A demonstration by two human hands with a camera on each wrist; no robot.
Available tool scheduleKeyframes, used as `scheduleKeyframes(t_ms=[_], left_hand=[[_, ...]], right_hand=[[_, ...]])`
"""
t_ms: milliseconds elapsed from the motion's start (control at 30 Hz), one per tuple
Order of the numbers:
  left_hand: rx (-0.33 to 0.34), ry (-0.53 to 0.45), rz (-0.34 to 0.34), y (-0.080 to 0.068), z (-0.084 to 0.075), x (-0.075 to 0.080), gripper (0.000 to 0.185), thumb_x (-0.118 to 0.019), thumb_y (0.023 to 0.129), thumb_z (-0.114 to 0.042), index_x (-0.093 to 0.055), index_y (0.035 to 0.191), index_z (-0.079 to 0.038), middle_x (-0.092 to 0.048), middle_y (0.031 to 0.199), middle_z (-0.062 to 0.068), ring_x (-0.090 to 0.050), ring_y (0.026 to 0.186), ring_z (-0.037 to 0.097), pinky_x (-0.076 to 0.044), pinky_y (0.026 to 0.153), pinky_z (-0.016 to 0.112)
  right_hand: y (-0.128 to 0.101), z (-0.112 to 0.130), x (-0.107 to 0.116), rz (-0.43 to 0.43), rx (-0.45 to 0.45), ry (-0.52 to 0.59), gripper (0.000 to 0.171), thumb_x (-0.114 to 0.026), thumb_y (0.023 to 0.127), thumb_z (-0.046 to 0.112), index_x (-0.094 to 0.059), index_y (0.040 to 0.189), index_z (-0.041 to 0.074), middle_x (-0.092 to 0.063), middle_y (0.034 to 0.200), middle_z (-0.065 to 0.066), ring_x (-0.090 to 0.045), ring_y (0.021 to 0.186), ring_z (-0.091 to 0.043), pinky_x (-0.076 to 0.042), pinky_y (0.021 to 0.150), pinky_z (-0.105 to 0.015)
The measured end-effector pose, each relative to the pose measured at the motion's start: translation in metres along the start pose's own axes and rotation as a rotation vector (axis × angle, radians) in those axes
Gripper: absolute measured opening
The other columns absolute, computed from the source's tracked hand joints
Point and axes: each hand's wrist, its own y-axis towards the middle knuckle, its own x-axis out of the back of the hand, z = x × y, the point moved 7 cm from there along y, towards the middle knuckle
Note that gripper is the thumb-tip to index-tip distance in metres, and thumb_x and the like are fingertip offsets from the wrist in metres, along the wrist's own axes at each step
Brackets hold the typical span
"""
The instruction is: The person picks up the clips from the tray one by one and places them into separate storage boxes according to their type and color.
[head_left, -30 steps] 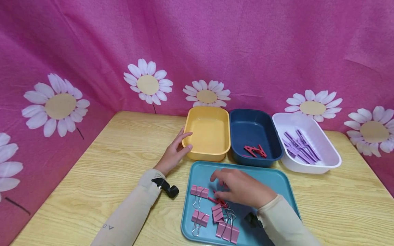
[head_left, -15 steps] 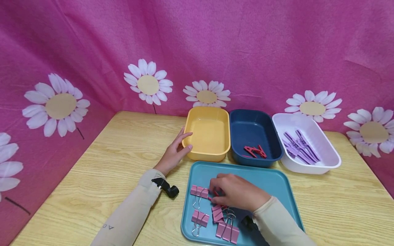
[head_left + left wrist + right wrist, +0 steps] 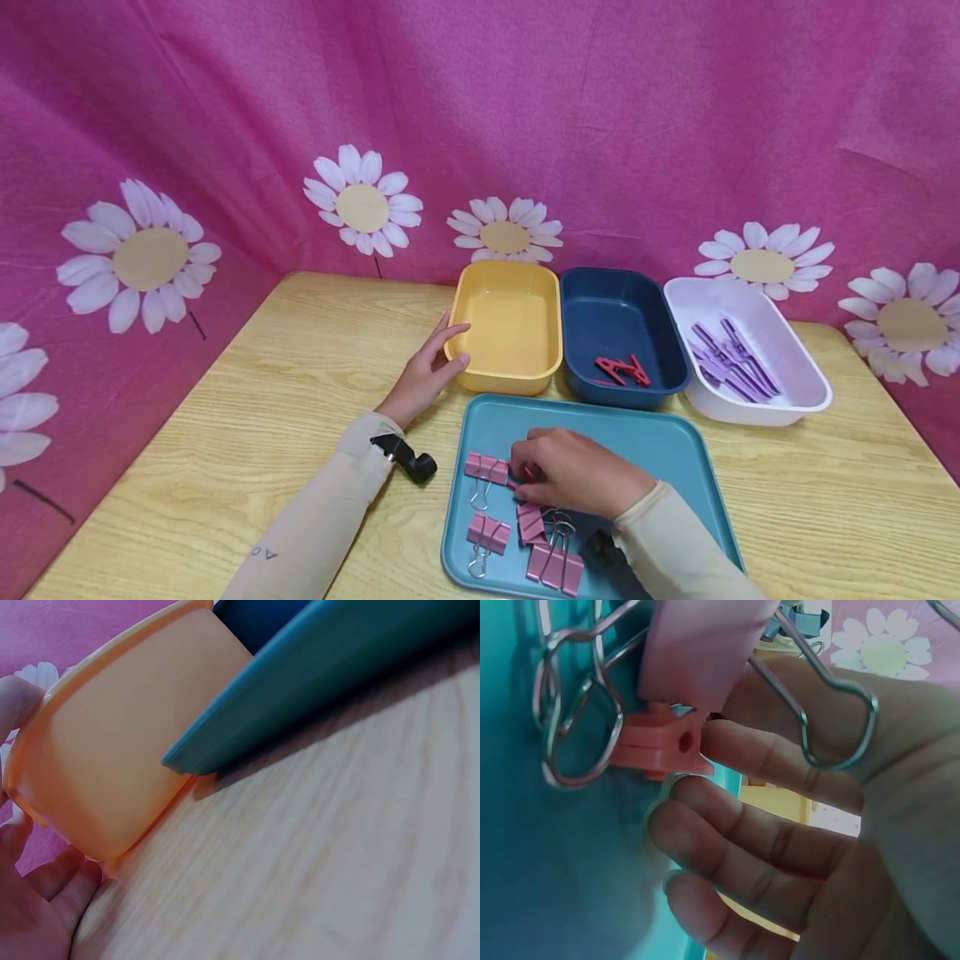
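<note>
The right hand [image 3: 577,477] is seen low over the teal tray [image 3: 675,442], its fingers [image 3: 780,761] curled down onto a red clip [image 3: 531,473] that lies among the pink binder clips [image 3: 486,469] in the left half of the tray. In the right wrist view the red clip [image 3: 660,746] is touched by the fingertips, and it lies just under a pink binder clip [image 3: 705,645] with its wire handles. Whether the red clip is already pinched or only touched cannot be told from the pictures.

The left hand [image 3: 423,371] is held against the yellow bin [image 3: 510,325], which stands just behind the left part of the tray. Its thumb and fingers are laid on the bin's left wall, nearly straight, not closed around it. In the left wrist view the bin [image 3: 112,765] is seen touching the corner of the tray [image 3: 300,682], and the palm [image 3: 30,915] is beside the bin's lower edge.

A dark blue bin [image 3: 618,333] with red clips [image 3: 621,369] inside is placed behind the middle of the tray. A white bin [image 3: 780,392] with purple clips [image 3: 731,358] is placed behind the tray's right corner. All is standing on a wooden table [image 3: 262,400].
</note>
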Motion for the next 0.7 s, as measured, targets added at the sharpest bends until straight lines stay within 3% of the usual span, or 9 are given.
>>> scheduleKeyframes(t_ms=[700], left_hand=[[-0.004, 0.001, -0.003, 0.0012, 0.0005, -0.0001, 0.052, -0.057, 0.098, -0.020, -0.041, 0.146, -0.011, -0.008, 0.162, 0.006, -0.019, 0.145, 0.022, -0.026, 0.114, 0.037]], right_hand=[[-0.0025, -0.0009, 0.0028, -0.048, 0.031, -0.031, 0.010, -0.075, 0.085, 0.023, -0.069, 0.093, 0.020, -0.054, 0.077, 0.010, -0.049, 0.070, -0.005, -0.047, 0.062, -0.021]])
